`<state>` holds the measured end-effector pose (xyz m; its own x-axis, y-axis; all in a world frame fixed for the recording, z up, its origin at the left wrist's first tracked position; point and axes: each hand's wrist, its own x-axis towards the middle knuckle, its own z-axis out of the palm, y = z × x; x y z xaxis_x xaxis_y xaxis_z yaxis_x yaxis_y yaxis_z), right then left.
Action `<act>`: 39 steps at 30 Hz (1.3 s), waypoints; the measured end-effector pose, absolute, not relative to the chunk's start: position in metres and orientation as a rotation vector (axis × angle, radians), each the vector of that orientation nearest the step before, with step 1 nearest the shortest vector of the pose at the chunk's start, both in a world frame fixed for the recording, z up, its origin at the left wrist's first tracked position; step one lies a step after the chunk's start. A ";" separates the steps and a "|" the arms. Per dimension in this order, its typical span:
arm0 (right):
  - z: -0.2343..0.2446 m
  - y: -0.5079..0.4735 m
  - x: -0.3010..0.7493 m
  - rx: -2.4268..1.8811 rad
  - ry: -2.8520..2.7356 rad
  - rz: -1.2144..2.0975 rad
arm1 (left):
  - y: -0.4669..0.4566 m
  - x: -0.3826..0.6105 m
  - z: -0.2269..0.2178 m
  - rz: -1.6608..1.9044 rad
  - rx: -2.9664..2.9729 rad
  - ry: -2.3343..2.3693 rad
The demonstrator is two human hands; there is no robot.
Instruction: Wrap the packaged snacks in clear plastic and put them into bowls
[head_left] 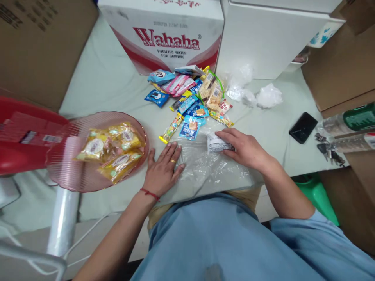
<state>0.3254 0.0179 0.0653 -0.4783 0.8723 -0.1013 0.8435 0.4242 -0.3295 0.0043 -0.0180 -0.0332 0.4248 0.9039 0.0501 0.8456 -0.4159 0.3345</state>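
My left hand [161, 168] lies flat with its fingers spread, at the left edge of a clear plastic bag [199, 166] on the cloth-covered table. My right hand [246, 148] grips a small white snack packet [216, 145] with fine dark print, low over the bag. Just beyond my hands lies a pile of wrapped snacks. A yellow stick packet [172, 128] is close to my left fingertips, with a blue snack packet [190, 128] beside it. Further back in the pile are a see-through packet with a green edge [211, 89] and pink packets [179, 84].
A pink ribbed plastic bowl [96, 187] holding yellow packets [117, 166] stands on the left, near a clear film roll [63, 222]. Behind the pile is a Wahaha carton [170, 35]. Crumpled clear plastic [268, 96], a black phone [303, 127], keys [329, 153] and bottles [359, 118] are on the right.
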 end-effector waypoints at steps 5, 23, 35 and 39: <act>0.051 0.022 0.281 -1.523 -2.731 0.563 | -0.019 0.002 -0.032 0.332 2.418 1.508; 0.000 -0.072 0.373 -1.225 -2.443 0.680 | -0.044 -0.028 -0.021 0.399 2.421 0.978; 0.040 0.029 0.370 -1.338 -2.083 0.948 | -0.016 0.002 -0.031 0.957 1.840 1.534; 0.028 0.061 0.365 -1.600 -2.175 0.837 | -0.005 0.016 -0.038 0.985 1.717 1.879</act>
